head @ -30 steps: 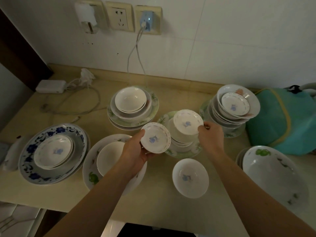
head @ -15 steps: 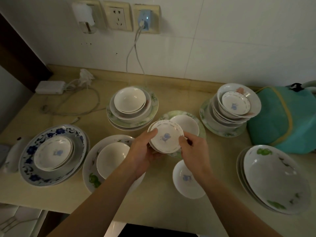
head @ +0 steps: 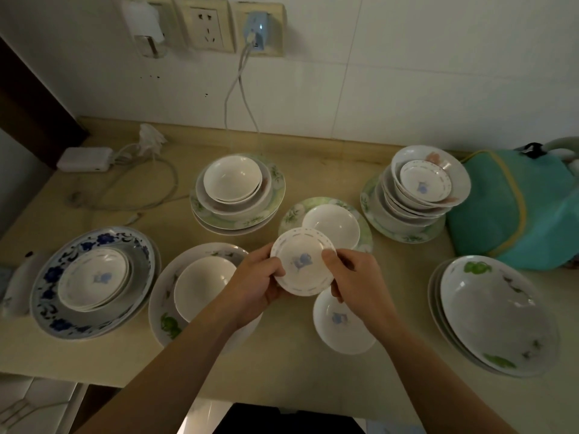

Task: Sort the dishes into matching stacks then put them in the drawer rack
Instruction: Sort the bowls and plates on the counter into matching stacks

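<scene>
We are looking down at our own two bare arms reaching over a tan bench [head: 313, 364] crowded with dishes. Both hands meet in the middle around a small stack of saucers [head: 303, 261], white with a dotted rim and a blue flower at the centre. Our left hand [head: 255, 281] curls its fingers under the stack's left edge, thumb on the rim; our right hand [head: 352, 280] pinches the right edge, thumb on top. The stack is lifted clear of the bench.

Just below our right hand sits a single blue-flower bowl [head: 343, 322]. Just beyond the hands, a plain white bowl rests on a green-patterned plate [head: 293, 211]. Under our left forearm lies a wide plate with a plain bowl [head: 202, 286] in it. Far to the left of the hands is a blue-rimmed plate [head: 94, 242] holding matching flower saucers. Beyond and to the right stands a tall leaning pile of bowls [head: 419, 195], and near right, large plates with green markings [head: 488, 314]. The drawer rack is not in view.

In our judgement, the risks are these: the saucers in the stack could slide against each other if tilted, since only their edges are held; our forearm could knock the bowl beneath it; and the leaning pile looks ready to topple if nudged.
</scene>
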A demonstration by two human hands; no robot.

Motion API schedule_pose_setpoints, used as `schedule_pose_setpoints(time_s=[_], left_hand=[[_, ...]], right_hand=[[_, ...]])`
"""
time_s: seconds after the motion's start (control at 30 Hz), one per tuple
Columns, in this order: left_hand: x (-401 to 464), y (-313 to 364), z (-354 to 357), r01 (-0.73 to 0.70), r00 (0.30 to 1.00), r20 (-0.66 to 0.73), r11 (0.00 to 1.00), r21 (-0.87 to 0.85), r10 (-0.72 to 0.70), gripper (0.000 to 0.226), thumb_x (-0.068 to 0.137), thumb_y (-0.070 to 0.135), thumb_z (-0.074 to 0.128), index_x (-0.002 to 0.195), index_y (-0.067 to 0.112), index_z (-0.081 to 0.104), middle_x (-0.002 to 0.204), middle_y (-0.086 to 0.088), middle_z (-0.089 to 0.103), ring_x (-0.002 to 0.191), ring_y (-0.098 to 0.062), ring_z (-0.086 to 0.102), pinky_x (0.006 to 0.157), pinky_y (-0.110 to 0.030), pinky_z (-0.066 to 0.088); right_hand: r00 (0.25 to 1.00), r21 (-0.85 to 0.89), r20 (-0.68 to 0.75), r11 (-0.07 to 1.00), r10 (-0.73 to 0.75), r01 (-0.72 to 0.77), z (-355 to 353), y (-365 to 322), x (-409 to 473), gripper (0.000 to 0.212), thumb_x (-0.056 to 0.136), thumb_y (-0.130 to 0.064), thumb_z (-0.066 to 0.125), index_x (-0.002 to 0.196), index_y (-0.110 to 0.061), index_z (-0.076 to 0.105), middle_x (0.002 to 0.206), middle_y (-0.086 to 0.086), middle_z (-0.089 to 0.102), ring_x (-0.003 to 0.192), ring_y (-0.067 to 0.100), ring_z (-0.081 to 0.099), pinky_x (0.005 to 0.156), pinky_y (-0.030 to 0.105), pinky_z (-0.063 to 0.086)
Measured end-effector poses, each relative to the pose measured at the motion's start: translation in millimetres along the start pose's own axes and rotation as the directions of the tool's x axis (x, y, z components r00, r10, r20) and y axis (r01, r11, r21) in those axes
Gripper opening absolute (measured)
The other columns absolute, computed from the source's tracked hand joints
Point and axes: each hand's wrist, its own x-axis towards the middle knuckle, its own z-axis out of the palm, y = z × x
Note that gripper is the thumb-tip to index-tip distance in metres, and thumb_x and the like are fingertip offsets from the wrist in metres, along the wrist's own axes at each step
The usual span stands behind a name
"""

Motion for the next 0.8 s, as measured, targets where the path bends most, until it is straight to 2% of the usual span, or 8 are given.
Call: schedule_pose_setpoints(time_s=[0.13,0.27,0.3,0.37,0.43,0.57,0.67,0.8], left_hand=[[-3.9,-0.6,0.4,0.051,0.999,-0.018,0.997,0.056,-0.05,0.056,0.086,-0.013,0.037,0.104,0.024,0.076,0.103,-0.011,0.076,0.095,-0.029,0.07,0.065,-0.037,0.06],[-8.9,-7.2,-2.9,0.043,0.991,-0.127,0.999,-0.014,-0.045,0.049,0.086,-0.013,0.039,0.114,0.014,0.068,0.107,-0.014,0.072,0.097,-0.032,0.07,0.06,-0.037,0.061],[-10.2,-9.8,-3.1,0.035,0.988,-0.152,0.999,-0.028,-0.039,0.047,0.087,-0.013,0.039,0.113,0.014,0.067,0.109,-0.014,0.072,0.098,-0.032,0.07,0.06,-0.036,0.061],[-12.6,-15.4,-2.6,0.008,0.981,-0.195,0.999,-0.035,-0.015,0.047,0.087,-0.012,0.041,0.11,0.018,0.068,0.113,-0.014,0.07,0.103,-0.031,0.068,0.063,-0.034,0.061],[-15.7,-21.6,-0.7,-0.016,0.974,-0.227,0.999,-0.037,0.007,0.048,0.087,-0.012,0.042,0.111,0.021,0.068,0.118,-0.013,0.069,0.108,-0.029,0.067,0.067,-0.034,0.061],[-21.7,-36.5,8.6,-0.022,0.965,-0.262,0.998,-0.066,0.004,0.05,0.088,-0.01,0.046,0.113,0.028,0.067,0.119,-0.007,0.069,0.111,-0.027,0.066,0.067,-0.032,0.061],[-24.4,-45.5,18.7,-0.025,0.957,-0.29,0.996,-0.084,-0.001,0.051,0.089,-0.011,0.045,0.117,0.027,0.065,0.121,-0.005,0.068,0.113,-0.028,0.064,0.069,-0.034,0.062],[-30.2,-63.1,27.8,-0.029,0.952,-0.305,0.986,-0.165,-0.023,0.053,0.085,-0.013,0.043,0.116,0.023,0.066,0.119,-0.007,0.069,0.11,-0.028,0.065,0.066,-0.036,0.062]], right_hand=[[0.995,0.11,-0.007,0.989,0.104,-0.102,-16.8,16.5,-9.9,0.041,0.102,-0.044,0.051,0.084,-0.015,0.073,0.062,0.008,0.066,0.05,0.011,0.058,0.051,0.023,0.049],[0.948,-0.198,-0.288,0.961,0.132,-0.194,-38.7,59.2,-27.3,0.028,0.093,-0.038,0.059,0.081,-0.016,0.07,0.066,0.002,0.064,0.065,0.013,0.061,0.061,0.032,0.047],[0.946,-0.263,-0.292,0.94,0.138,-0.219,-42.5,69.3,-32.6,0.021,0.093,-0.035,0.062,0.093,-0.017,0.073,0.073,-0.003,0.065,0.072,0.013,0.062,0.065,0.033,0.048],[0.952,-0.337,-0.237,0.902,0.195,-0.269,-44.8,86.1,-41.7,0.032,0.095,-0.04,0.064,0.117,-0.017,0.071,0.084,-0.008,0.065,0.081,0.013,0.062,0.073,0.035,0.05],[0.955,-0.332,-0.164,0.898,0.246,-0.289,-42.7,96.4,-48.4,0.033,0.096,-0.044,0.062,0.116,-0.02,0.071,0.085,-0.009,0.067,0.081,0.013,0.064,0.076,0.037,0.055],[0.954,-0.196,-0.028,0.934,0.298,-0.298,-32.5,104.5,-58.2,0.02,0.1,-0.035,0.056,0.093,-0.023,0.071,0.065,-0.002,0.071,0.054,0.007,0.065,0.057,0.034,0.056],[0.952,-0.139,-0.054,0.942,0.301,-0.305,-29.2,105.9,-61.9,0.021,0.101,-0.026,0.053,0.089,-0.024,0.07,0.06,0.0,0.07,0.046,0.008,0.062,0.046,0.022,0.048],[0.947,-0.089,-0.14,0.949,0.29,-0.304,-37.7,111.8,-70.2,0.025,0.1,-0.02,0.052,0.086,-0.02,0.072,0.057,0.002,0.068,0.044,0.008,0.061,0.041,0.017,0.043]])
